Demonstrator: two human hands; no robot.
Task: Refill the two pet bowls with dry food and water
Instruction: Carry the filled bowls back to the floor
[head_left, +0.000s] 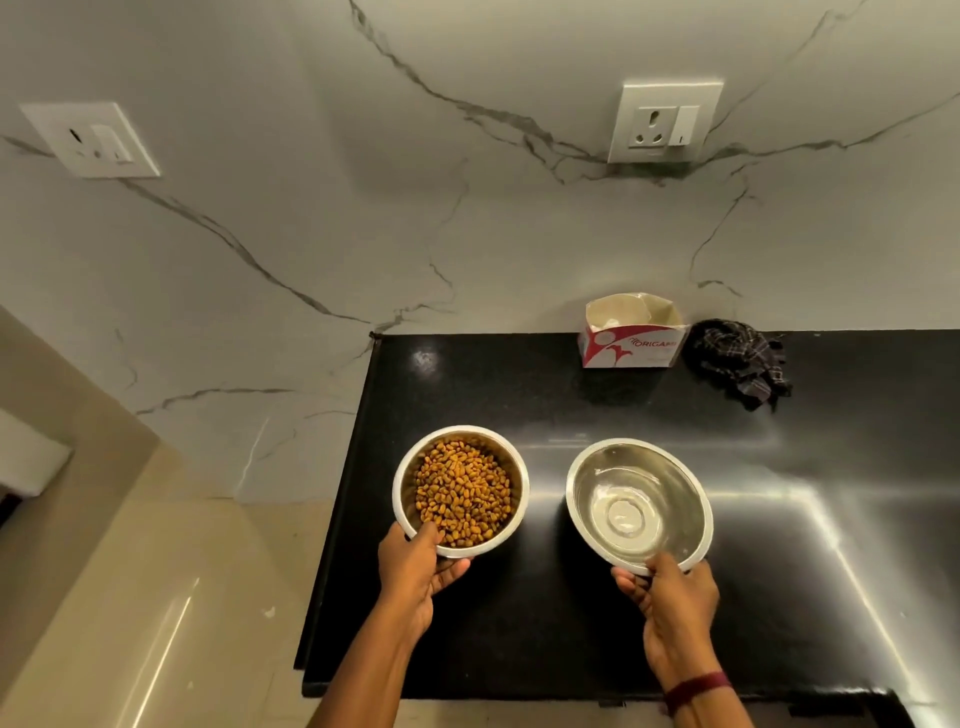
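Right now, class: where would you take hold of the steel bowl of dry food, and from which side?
Take the food bowl by its near rim, coming from the front of the counter, thumb over the lip, fingers beneath, as the left hand does. The thin rim suits a pinch grip; the wide body does not.

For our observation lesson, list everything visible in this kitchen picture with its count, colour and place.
food bowl: one, steel, at the counter's left
dry food: one heap, orange-brown, in the food bowl
second bowl: one, steel, right of the food bowl; may hold clear water
counter: one, black, against the wall
box: one, white and red, open-topped, back of counter
cloth: one, dark checked, right of the box
left socket: one, white, on the wall
right socket: one, white, wall above the box
wristband: one, dark red, right wrist
left hand: grips the food bowl's near rim
right hand: grips the second bowl's near rim
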